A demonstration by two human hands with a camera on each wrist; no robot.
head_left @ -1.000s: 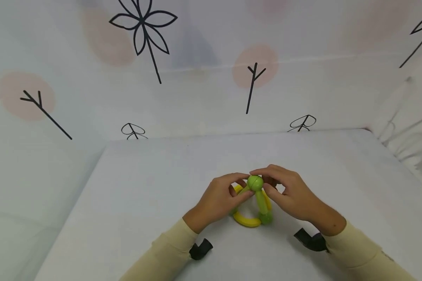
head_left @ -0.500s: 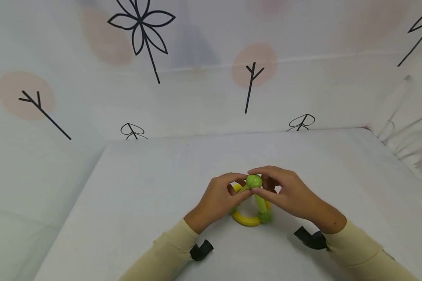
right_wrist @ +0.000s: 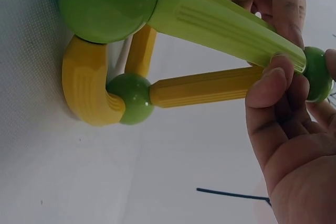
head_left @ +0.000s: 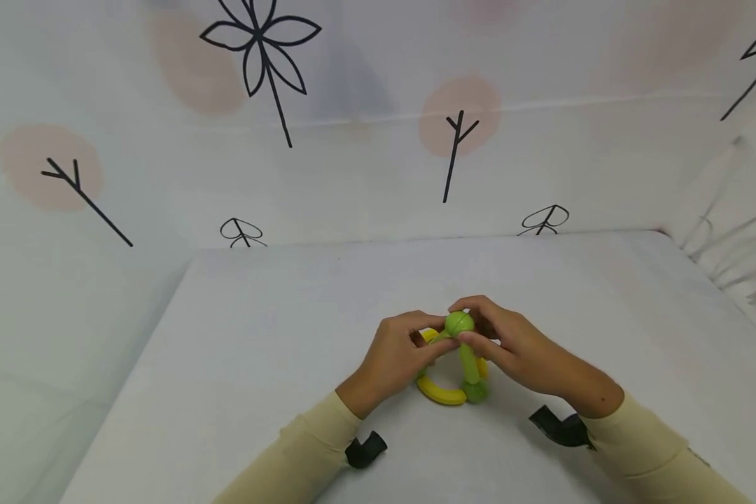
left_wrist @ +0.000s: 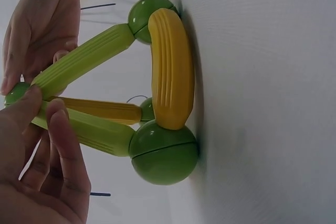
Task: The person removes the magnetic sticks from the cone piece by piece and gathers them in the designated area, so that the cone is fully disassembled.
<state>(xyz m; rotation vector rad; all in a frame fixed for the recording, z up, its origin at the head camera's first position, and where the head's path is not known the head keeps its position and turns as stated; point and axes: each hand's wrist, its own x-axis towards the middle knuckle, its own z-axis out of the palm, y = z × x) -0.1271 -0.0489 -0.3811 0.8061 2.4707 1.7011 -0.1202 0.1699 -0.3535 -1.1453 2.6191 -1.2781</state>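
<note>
A pyramid-shaped frame of plastic rods and balls stands on the white table. A green ball [head_left: 459,323] forms its peak, and two light green rods [left_wrist: 84,59] slope down from it to more green balls [right_wrist: 107,6]. A straight yellow rod [right_wrist: 205,88] also rises to the peak, while curved yellow rods [head_left: 442,393] make up the base. My left hand [head_left: 398,353] pinches the upper end of one light green rod beside the peak ball. From the other side my right hand [head_left: 519,343] grips the peak ball, its index finger over the top and thumb low in front.
The white table [head_left: 258,364] stretches around the frame, its back edge meeting a pale curtain [head_left: 353,175] printed with plants. Black curved pieces stick out under both sleeves, one at the left wrist [head_left: 367,449], one at the right wrist [head_left: 561,427].
My right thumb has shifted left to just under the peak ball, and the right index finger now curls closer over its top. The left hand and the frame stay almost where they were.
</note>
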